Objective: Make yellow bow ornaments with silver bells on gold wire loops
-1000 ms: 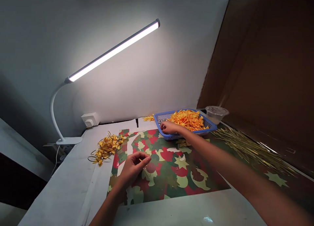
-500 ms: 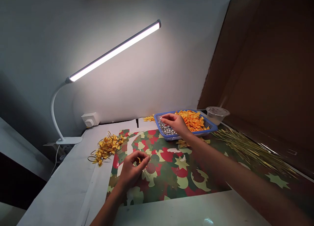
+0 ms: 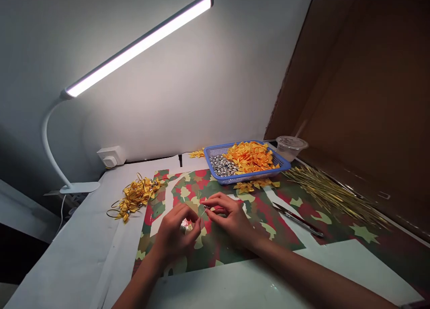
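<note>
Gold wire [image 3: 202,209], thin and tilted, stood between the person's hands, its long axis leaning away from them toward the blue plastic basket [image 3: 255,180]. Left hand [image 3: 176,230] and right hand [image 3: 231,217] were together, fingertips pinched on the wire from either side, neither clearly nearer. Whatever sat at the pinch was too small to tell. Silver beads [image 3: 222,165] and orange ribbon petals [image 3: 251,157] filled the basket. A tangled gold ribbon bundle [image 3: 136,195] lay left on the camouflage mat [image 3: 218,255], with loose gold stems [image 3: 329,190] off right.
</note>
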A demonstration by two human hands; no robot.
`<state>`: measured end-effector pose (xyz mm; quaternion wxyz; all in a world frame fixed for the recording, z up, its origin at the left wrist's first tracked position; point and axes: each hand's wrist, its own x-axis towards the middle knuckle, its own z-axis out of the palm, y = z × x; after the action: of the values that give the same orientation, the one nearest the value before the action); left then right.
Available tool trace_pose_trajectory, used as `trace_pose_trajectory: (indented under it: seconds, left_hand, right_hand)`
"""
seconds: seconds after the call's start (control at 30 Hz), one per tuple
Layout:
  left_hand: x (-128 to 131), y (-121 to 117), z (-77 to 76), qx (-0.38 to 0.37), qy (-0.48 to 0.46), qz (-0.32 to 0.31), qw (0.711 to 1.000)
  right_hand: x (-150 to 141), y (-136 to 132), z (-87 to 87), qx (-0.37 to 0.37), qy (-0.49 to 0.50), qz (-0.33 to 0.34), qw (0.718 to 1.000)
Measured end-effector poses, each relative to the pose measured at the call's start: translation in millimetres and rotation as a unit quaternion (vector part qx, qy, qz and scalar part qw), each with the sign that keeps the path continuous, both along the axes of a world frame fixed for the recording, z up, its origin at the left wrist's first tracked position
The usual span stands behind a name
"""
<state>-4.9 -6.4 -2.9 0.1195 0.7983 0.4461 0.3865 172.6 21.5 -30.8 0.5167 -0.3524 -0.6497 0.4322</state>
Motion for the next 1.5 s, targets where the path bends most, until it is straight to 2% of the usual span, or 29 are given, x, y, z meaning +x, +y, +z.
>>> trace_pose_trajectory:
  seconds: [0.4,1.1,1.27,1.5]
  left_hand:
    - [2.2,-0.6,2.1,-0.033,0.052,0.031,0.998]
    - [4.7,-0.8,3.2,-0.059,0.032,0.026,0.997]
    - [5.8,-0.1,4.5,-0.072,0.004,0.031,0.997]
    - [5.4,3.6,11.5,-0.095,-0.049,0.054,0.993]
  right_hand:
    - [0.7,-0.7,-0.2,0.018,-0.004,-0.003,1.000]
    - [-1.7,-0.6,-3.4,0.030,-0.006,0.020,0.999]
    - [-3.4,-2.7,-0.6,-0.004,0.011,0.031,0.999]
    - [3.1,0.6,9.3,-0.115,0.061,0.045,0.991]
